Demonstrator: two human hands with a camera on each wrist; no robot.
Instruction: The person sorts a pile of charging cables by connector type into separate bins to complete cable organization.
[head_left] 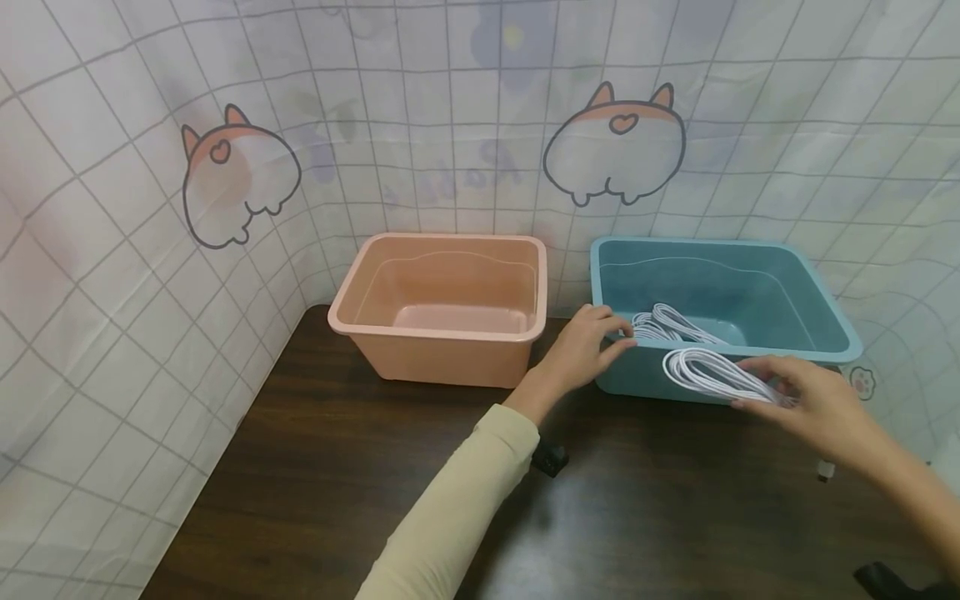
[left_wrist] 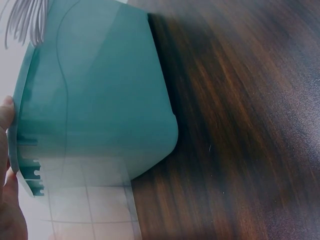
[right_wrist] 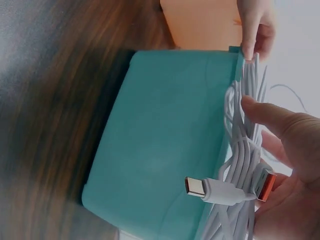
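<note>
My right hand holds a coiled white USB cable just in front of the teal bin's front wall. In the right wrist view, the cable's USB-C plug and its orange-ended connector stick out near the palm. Thumb and fingers of my left hand grip the rim of the teal bin at its front left corner. Inside that bin lie more coiled white cables, partly hidden by the front rim and the left hand.
To the left of the teal bin stands a pink bin; its visible floor is bare. Both bins sit on a dark wooden table, against a gridded curtain with cartoon animals. A small white piece shows below the right wrist.
</note>
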